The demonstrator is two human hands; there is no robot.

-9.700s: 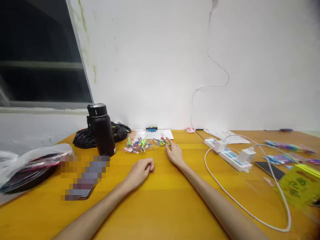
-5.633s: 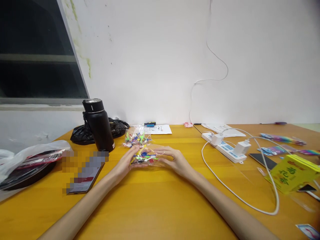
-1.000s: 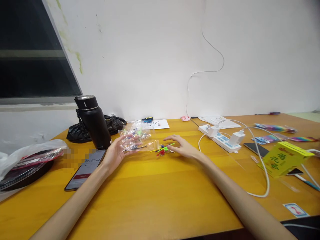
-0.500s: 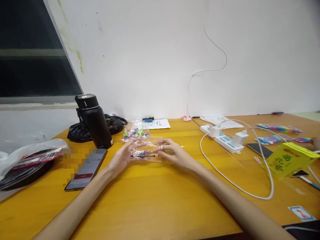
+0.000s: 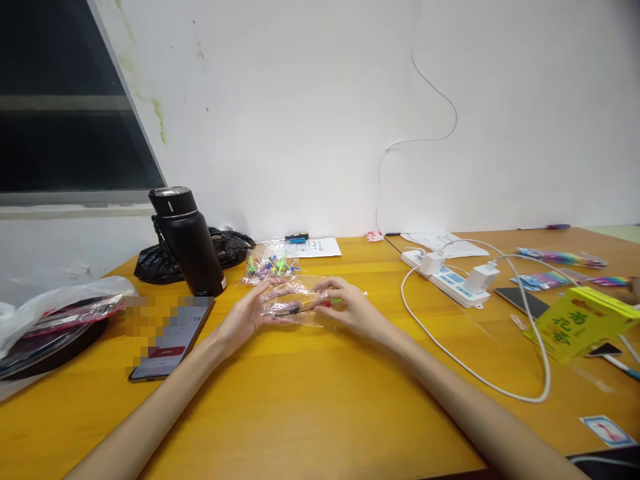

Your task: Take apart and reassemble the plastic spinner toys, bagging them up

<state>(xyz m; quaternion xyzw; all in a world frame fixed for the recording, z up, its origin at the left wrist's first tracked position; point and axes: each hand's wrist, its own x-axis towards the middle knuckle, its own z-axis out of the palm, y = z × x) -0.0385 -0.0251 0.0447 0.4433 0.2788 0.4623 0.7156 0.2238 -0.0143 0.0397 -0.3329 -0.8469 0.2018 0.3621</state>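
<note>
The broad yellow-brown wooden table (image 5: 300, 413) carries everything. On it, the person's two bare hands meet at a crinkled clear plastic bag, and that meeting is the change: a second ago the right hand (image 5: 353, 308) was over loose coloured pieces, while now it is at the bag's right end, fingers curved with a narrow gap to the thumb. The left hand (image 5: 243, 315) holds the clear plastic bag (image 5: 295, 288) by its left end. With both hands at the bag, the work seems to centre on it, though the right hand may be handling a piece there instead.

Smaller still, the slender dark piece with a rounded middle (image 5: 295, 309) inside the bag tilts slightly, where half a second ago it lay nearly level. Red and bright green plastic bits (image 5: 339, 305) show among the right fingers.

Much is hard to make out. Glare and blur on the film hide the bag's opening; whether the right fingers pinch film or a piece cannot be told. The loose pieces are mostly hidden by the right hand and bag. Just behind, a second clear bag of multicoloured pieces (image 5: 273, 267) is partly covered. At the right edge, what looks like another person's hand (image 5: 635, 289) is cut off.
</note>
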